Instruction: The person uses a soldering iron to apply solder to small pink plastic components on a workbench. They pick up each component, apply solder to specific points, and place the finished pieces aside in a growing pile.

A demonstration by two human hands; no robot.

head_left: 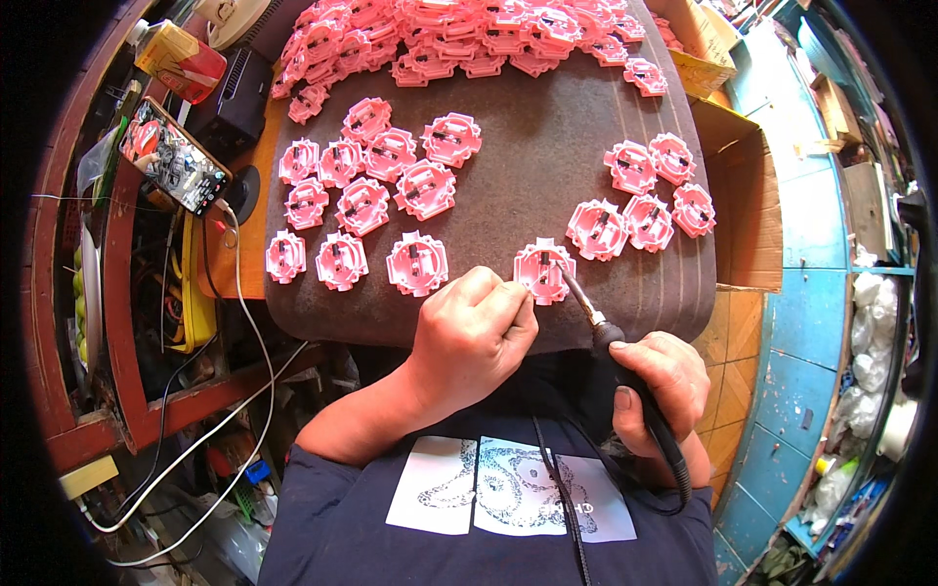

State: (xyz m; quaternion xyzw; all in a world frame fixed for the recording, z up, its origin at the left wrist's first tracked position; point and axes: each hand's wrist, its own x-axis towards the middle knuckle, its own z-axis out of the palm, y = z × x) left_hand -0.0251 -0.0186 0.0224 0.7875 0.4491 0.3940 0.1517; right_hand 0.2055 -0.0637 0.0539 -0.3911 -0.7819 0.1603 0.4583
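A pink plastic housing with black inserts (pixel 535 275) lies at the near edge of the dark mat (pixel 547 117). My left hand (pixel 474 342) is curled with thumb and forefinger pinched just at that housing's lower left; what they hold is hidden. My right hand (pixel 657 400) grips a soldering iron (pixel 620 354) by its black handle, its metal tip slanting up-left onto or just above the housing's right part. More pink housings (pixel 415 264) lie in groups left and right of it.
A large pile of pink housings (pixel 449 39) covers the mat's far side. At left are a phone (pixel 174 158) on a stand, a bottle (pixel 181 63), a black box and loose cables. Cardboard boxes (pixel 743 210) stand at right, beside a blue tiled surface (pixel 806 342).
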